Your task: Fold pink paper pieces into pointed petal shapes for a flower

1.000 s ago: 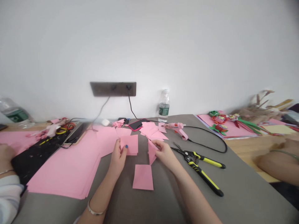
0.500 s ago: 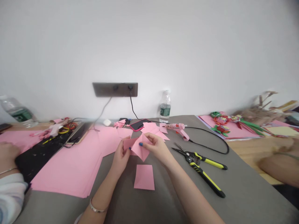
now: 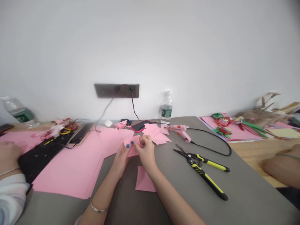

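My left hand (image 3: 122,157) and my right hand (image 3: 145,152) meet over the grey table (image 3: 234,193), both pinching one small pink paper square (image 3: 133,147). My fingertips press on its top edge. A second pink paper square (image 3: 143,184) lies flat on the table just below my hands, partly covered by my right forearm. More cut pink pieces (image 3: 154,133) lie a little beyond my hands.
A stack of large pink sheets (image 3: 70,168) lies left. Yellow-handled pliers (image 3: 203,172) and a pink glue gun (image 3: 179,129) with black cord lie right. Water bottle (image 3: 166,108) and phone (image 3: 137,126) stand near the wall. Other people's arms show at the left (image 3: 9,162) and right (image 3: 278,165) edges.
My right hand has moved left to join my left hand, and the two pink pieces held apart are now brought together low over the table.
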A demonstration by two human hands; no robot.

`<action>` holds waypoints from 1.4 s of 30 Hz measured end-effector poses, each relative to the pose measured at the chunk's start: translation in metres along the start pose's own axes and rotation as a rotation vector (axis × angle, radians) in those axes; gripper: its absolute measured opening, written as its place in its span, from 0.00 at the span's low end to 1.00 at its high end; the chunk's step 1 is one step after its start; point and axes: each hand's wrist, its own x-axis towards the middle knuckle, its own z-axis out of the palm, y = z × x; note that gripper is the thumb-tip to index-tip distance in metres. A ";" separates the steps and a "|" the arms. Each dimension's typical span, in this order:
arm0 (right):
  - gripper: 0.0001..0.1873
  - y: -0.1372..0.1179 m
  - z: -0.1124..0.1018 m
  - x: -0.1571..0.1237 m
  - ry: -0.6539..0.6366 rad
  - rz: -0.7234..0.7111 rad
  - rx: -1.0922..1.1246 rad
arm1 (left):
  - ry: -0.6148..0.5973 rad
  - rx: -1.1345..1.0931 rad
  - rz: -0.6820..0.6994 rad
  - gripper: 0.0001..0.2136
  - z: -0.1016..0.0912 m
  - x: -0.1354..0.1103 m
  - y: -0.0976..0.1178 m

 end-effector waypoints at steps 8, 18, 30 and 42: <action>0.04 -0.003 -0.035 -0.016 -0.295 0.008 -0.024 | 0.200 0.186 0.119 0.16 -0.018 0.008 -0.006; 0.08 -0.006 -0.089 -0.022 -0.820 0.038 -0.104 | 0.180 0.384 0.205 0.13 -0.011 0.004 0.003; 0.10 0.002 -0.014 -0.019 0.027 -0.190 -0.123 | 0.074 0.336 0.174 0.18 -0.007 -0.002 -0.001; 0.03 0.005 -0.004 -0.030 -0.134 -0.144 -0.249 | 0.110 0.492 0.205 0.14 -0.012 0.001 -0.004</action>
